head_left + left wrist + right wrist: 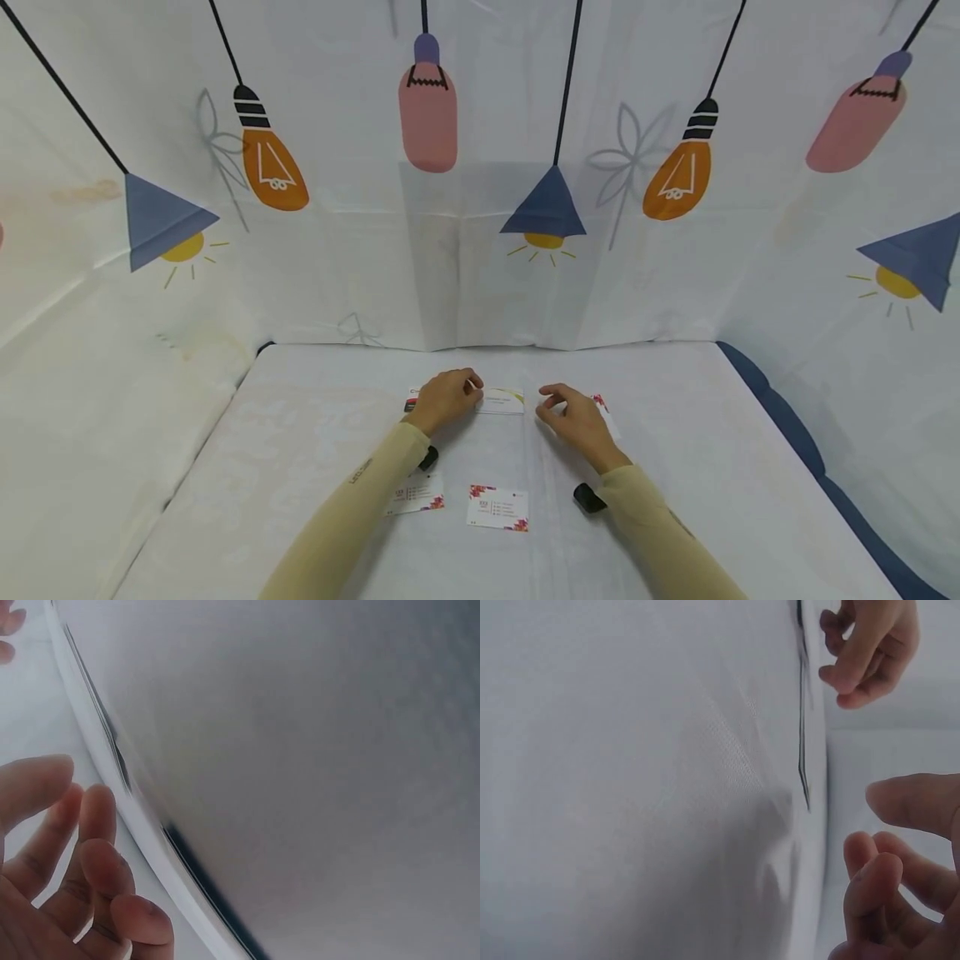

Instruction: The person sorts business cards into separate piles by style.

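In the head view, my left hand [448, 398] is beside the left end of a white business card [502, 402] with a yellow corner. Its fingers bend loosely and hold nothing; the left wrist view shows a gap between thumb [37, 784] and fingers. Across from it, my right hand [576, 419] hovers to the right of the same card, thumb and fingers apart with nothing between them. Another business card [603, 414] with red print is partly hidden behind the right hand. A card with a red and black edge [411, 402] peeks out left of the left hand.
Nearer on the white table [300, 467] lie two floral business cards: one [498, 508] in the middle, another [420, 494] partly covered by the left forearm. A white curtain [337, 275] printed with lamps rises behind the table's far edge. Dark blue edging [780, 417] runs along the right.
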Demonstrator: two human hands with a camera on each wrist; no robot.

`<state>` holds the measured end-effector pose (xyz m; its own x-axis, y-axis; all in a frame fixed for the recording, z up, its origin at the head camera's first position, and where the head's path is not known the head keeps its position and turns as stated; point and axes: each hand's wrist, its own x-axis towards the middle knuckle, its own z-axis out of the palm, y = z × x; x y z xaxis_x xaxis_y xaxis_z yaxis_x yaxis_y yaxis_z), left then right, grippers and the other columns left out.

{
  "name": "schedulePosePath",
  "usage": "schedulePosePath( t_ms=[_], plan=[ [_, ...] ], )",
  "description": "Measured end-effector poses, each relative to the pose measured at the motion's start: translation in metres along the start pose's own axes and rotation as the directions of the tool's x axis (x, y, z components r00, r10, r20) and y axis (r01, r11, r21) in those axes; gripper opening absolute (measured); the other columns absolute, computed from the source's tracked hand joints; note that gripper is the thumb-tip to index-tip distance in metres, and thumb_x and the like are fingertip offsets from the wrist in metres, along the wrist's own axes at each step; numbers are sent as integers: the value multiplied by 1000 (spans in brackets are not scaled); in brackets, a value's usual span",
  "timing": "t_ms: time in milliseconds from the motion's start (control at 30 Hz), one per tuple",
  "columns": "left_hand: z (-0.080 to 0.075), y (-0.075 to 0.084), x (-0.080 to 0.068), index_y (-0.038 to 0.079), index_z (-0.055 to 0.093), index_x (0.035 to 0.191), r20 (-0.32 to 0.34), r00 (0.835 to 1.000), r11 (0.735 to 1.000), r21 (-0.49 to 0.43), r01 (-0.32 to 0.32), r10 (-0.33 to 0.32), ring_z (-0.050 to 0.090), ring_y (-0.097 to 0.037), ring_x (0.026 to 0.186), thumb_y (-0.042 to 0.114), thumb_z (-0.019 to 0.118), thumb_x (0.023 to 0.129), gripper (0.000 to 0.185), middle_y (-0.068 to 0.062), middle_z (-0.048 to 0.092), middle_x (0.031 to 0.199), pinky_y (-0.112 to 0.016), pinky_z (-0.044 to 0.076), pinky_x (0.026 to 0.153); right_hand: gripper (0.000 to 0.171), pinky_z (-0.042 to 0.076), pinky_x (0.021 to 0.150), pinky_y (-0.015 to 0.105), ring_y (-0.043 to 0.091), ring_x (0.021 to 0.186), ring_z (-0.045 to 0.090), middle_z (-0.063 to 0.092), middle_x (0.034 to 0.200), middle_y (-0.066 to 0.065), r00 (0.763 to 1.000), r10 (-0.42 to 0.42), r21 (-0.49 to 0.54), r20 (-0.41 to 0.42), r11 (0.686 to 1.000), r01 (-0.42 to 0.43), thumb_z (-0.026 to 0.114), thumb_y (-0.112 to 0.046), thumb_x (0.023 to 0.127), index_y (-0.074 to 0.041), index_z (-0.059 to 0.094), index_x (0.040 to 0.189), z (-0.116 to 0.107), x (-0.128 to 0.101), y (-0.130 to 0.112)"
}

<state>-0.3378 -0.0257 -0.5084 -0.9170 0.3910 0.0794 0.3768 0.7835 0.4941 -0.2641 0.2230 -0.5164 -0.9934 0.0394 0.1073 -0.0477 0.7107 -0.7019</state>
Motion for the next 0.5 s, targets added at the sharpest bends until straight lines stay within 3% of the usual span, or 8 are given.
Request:
schedulePosePath(
  t_ms=[267,500],
  plan=[
    [6,12,7,18,71,110,24,997,997,3,-75,75,59,-11,81,24,69,95,16,5,67,93,-32,49,71,39,47,60,31,11,63,58,70,103,0,1000,16,29,-6,999,-16,73,-21,91,-10,67,128,-17,-14,6],
    [7,28,18,15,71,112,62,979,981,-19,-191,192,62,-14,88,21,71,94,19,4,68,96,-34,50,81,44,47,63,32,15,76,59,68,107,1,999,26,-35,-39,999,-27,72,-27,90,-10,66,130,-32,-25,19]
  ],
)
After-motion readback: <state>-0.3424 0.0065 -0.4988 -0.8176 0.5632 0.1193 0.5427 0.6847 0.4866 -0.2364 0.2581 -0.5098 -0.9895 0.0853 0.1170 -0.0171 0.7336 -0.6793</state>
